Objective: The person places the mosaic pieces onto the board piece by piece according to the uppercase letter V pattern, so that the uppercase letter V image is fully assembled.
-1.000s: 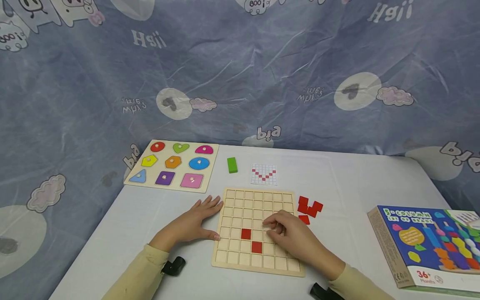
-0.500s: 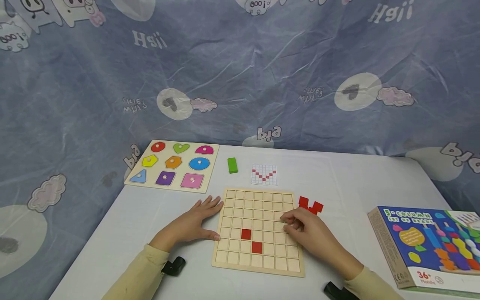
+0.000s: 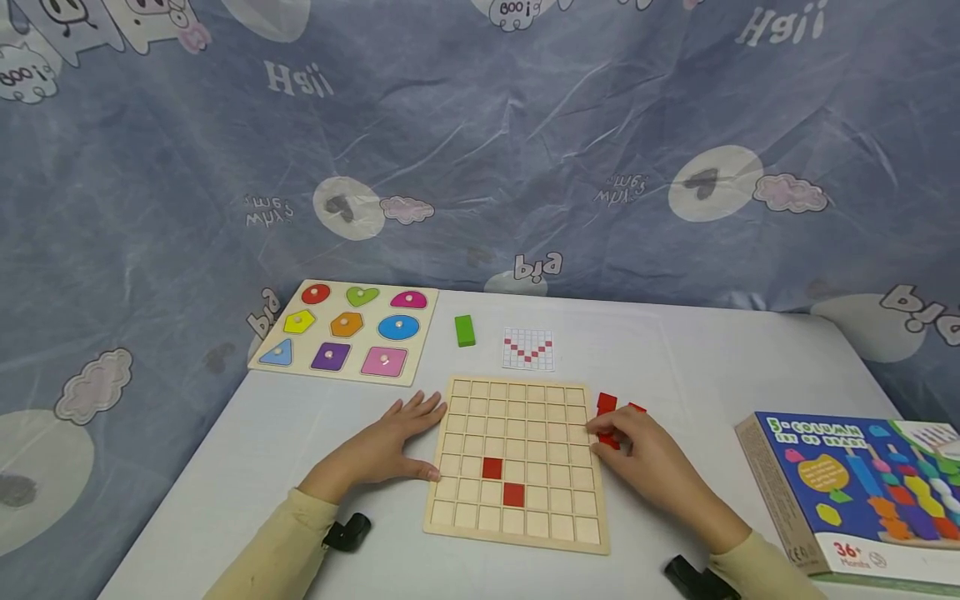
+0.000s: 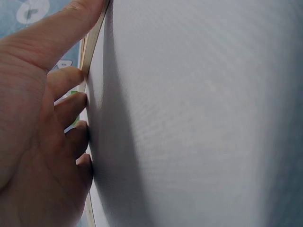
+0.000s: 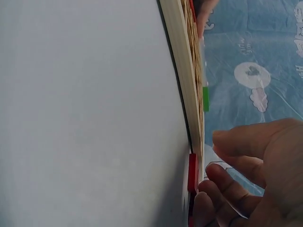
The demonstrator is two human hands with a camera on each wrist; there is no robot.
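A wooden grid board (image 3: 517, 427) lies on the table with two red square tiles set in its cells, one tile (image 3: 492, 468) diagonally above the other tile (image 3: 513, 495). My left hand (image 3: 386, 446) rests spread on the table, thumb and fingertips against the board's left edge. Past the right edge, my right hand (image 3: 652, 462) hovers over loose red tiles (image 3: 607, 402), partly hiding them. In the right wrist view, the right thumb and fingers are bent and apart, with nothing between them, close to a red tile (image 5: 193, 172) beside the board.
Behind the board lie a small pattern card (image 3: 528, 350) with a red V and a green block (image 3: 465, 331). A shape puzzle board (image 3: 341, 350) sits at the back left. To the right is a colourful toy box (image 3: 862, 483). A patterned cloth (image 3: 480, 150) hangs behind the table.
My right hand has moved rightward from above the board to the loose red tiles beside it. The left hand and the two set tiles have stayed in place.
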